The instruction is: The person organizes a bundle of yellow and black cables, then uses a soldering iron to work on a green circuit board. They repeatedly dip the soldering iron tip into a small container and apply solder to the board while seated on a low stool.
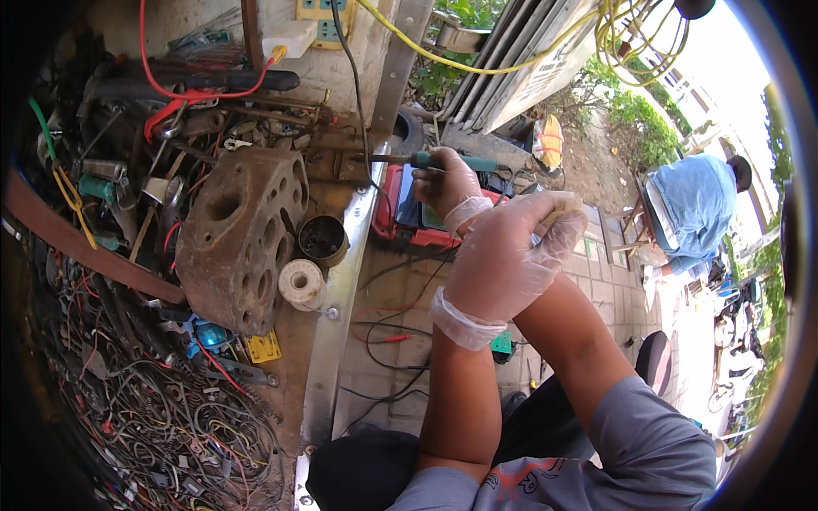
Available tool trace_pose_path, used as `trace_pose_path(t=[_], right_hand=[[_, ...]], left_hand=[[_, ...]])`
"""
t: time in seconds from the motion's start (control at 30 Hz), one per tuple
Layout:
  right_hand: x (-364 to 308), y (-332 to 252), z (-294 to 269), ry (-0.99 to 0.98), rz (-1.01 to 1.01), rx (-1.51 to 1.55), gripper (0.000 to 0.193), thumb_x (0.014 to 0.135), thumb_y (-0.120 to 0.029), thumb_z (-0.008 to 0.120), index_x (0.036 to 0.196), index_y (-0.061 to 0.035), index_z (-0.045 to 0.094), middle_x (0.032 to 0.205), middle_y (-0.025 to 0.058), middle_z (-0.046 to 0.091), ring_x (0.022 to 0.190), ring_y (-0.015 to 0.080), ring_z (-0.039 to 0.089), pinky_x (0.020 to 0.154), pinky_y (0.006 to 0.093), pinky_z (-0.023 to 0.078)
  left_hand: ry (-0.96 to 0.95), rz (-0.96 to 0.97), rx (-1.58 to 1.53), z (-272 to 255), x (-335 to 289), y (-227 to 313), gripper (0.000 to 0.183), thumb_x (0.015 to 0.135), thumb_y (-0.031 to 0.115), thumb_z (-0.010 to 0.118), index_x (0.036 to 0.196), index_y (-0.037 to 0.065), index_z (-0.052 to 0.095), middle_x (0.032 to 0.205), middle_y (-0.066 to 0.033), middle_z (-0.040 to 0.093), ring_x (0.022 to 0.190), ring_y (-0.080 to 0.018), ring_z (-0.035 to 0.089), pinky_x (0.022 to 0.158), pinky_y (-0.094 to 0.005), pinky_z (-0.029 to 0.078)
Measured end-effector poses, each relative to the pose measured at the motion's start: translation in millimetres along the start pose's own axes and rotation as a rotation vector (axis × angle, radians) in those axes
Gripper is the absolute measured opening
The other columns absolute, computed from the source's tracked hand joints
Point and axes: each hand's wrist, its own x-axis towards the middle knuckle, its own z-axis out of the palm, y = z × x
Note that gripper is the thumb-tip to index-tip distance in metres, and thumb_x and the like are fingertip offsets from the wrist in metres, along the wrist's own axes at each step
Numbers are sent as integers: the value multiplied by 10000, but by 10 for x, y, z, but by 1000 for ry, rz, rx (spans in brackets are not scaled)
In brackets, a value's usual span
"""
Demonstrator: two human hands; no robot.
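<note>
Thin clear gloves cover both hands, and my forearms cross. My right hand [447,183] is closed around the green handle of a soldering iron [477,163]; its metal shaft points left toward the bench edge. Nearer to me, in front of my right wrist, is my left hand [503,255]. Its fingers are curled in against the thumb, toward the right, and whatever is between them is hidden. On the bench left of the hands stand a round tin [323,239] with a dark inside, a white spool [301,283] and a large rusty metal block [234,243] with holes.
Tangled wires [187,434] and tools heap up on the left. Below the iron sits a red case [390,204]; black cables [396,332] trail over the paving. A yellow cable [477,68] hangs overhead. Another person in a blue shirt [694,204] sits at the right.
</note>
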Motion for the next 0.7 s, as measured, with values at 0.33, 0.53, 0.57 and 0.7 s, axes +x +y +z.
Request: trace_pose_path(t=[0.33, 0.53, 0.57, 0.7], right_hand=[[-22, -26, 2, -7, -92, -87, 319, 904, -295, 657, 1049, -12, 622, 783, 213, 690, 530, 280, 607, 527, 386, 569], [-40, -8, 32, -4, -117, -86, 331, 905, -301, 660, 1056, -9, 621, 787, 217, 700, 516, 277, 612, 517, 377, 572], [-40, -5, 35, 3, -121, -89, 334, 905, -303, 660, 1057, -8, 621, 788, 217, 701, 517, 277, 614, 517, 376, 573], [-34, 7, 34, -1, -129, -101, 341, 906, -308, 661, 1062, -7, 622, 784, 216, 702, 518, 276, 620, 516, 376, 574]], left_hand=[[4, -14, -2, 10, -12, 38, 289, 999, 156, 660, 1189, -61, 671, 1005, -33, 675, 927, -77, 588, 869, -243, 501], [3, 1, 45, -4, -10, 64, 293, 992, 179, 672, 1166, -56, 681, 979, -36, 682, 921, -84, 585, 864, -253, 501], [6, 12, 46, -5, -9, 67, 294, 991, 183, 673, 1163, -56, 682, 975, -36, 682, 922, -85, 584, 864, -254, 501], [10, -3, 73, -9, -9, 68, 296, 993, 184, 671, 1167, -55, 682, 978, -37, 686, 930, -89, 585, 872, -255, 498]])
